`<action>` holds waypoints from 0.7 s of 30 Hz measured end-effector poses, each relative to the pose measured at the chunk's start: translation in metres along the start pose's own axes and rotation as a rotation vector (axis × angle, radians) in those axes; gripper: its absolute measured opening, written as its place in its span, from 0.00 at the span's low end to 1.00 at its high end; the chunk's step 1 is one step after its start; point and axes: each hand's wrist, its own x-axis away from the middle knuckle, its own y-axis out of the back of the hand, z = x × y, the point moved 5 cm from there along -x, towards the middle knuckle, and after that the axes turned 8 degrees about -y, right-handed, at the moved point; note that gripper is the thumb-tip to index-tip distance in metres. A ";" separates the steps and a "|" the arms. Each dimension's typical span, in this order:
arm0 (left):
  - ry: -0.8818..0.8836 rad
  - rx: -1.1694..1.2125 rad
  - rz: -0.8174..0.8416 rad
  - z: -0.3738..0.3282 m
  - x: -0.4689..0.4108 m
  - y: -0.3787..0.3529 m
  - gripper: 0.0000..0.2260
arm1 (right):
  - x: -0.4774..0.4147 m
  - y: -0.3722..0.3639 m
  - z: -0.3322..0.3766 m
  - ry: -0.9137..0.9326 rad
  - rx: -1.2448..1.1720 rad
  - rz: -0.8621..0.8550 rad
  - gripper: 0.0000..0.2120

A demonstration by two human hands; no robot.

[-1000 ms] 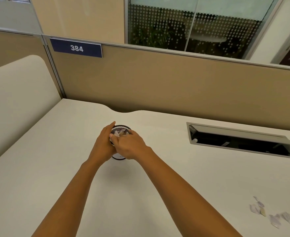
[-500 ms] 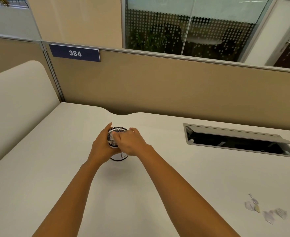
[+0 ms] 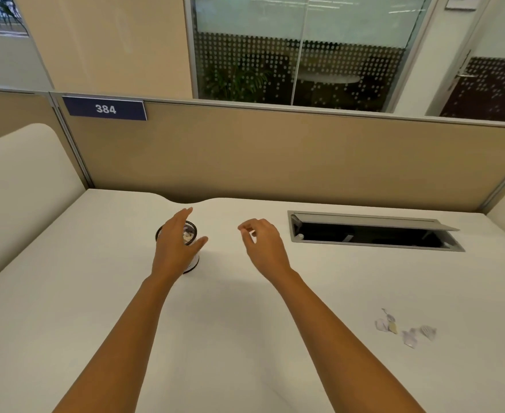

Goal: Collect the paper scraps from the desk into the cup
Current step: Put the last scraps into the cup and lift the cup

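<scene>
your white desk [image 3: 245, 338] has a mesh cup [image 3: 195, 260] standing upright left of centre, toward the back. a small cluster of paper scraps [image 3: 406, 330] lies on your near right, well apart from the cup. back right, a cable hatch [image 3: 370, 235] is set into the top, its lid propped open.

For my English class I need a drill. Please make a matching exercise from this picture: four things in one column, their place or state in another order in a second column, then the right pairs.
Things
1. mesh cup
2. paper scraps
3. cable hatch
4. number sign

Place or state
A. at the top of the partition
B. lying loose at the near right of the desk
C. set into the desk, lid open
D. partly hidden behind the left hand

Pairs: 1-D, 2-B, 3-C, 4-A.
</scene>
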 end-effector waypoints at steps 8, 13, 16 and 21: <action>-0.115 0.072 0.080 -0.084 0.049 -0.084 0.19 | 0.050 0.091 -0.110 -0.269 0.074 -0.135 0.11; -0.157 0.047 0.268 -0.131 0.089 -0.168 0.19 | 0.085 0.145 -0.184 -0.387 0.267 -0.144 0.14; -0.203 0.016 0.383 -0.155 0.107 -0.211 0.19 | 0.100 0.173 -0.219 -0.441 0.391 -0.161 0.16; -0.263 -0.017 0.549 -0.189 0.129 -0.267 0.20 | 0.118 0.199 -0.264 -0.503 0.515 -0.114 0.21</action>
